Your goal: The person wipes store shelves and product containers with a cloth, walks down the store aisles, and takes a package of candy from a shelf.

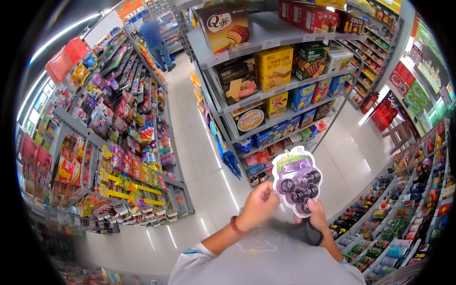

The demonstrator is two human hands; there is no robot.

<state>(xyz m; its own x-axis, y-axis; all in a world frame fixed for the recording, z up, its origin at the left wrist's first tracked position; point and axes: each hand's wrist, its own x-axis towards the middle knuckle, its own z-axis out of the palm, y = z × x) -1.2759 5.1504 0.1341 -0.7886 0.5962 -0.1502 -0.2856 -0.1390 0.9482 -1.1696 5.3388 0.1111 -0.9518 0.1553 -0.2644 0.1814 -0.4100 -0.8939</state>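
Note:
A grape-shaped clear package (298,183) with dark round pieces inside is held upright in front of my chest. My right hand (317,214) grips its lower right edge, thumb on the front. Beside its left edge is my left hand (262,202), fingers curled together near the rim; whatever its fingertips pinch is too small to make out. A red bead bracelet (234,224) circles my left wrist. A dark band (313,232) shows by my right wrist.
A shelf (266,45) of boxed snacks stands ahead. Racks of colourful packets (118,156) line the left, shelves of cans and bottles (384,237) the right. A person (154,40) stands far down the left aisle. A brown stool (398,136) is at right.

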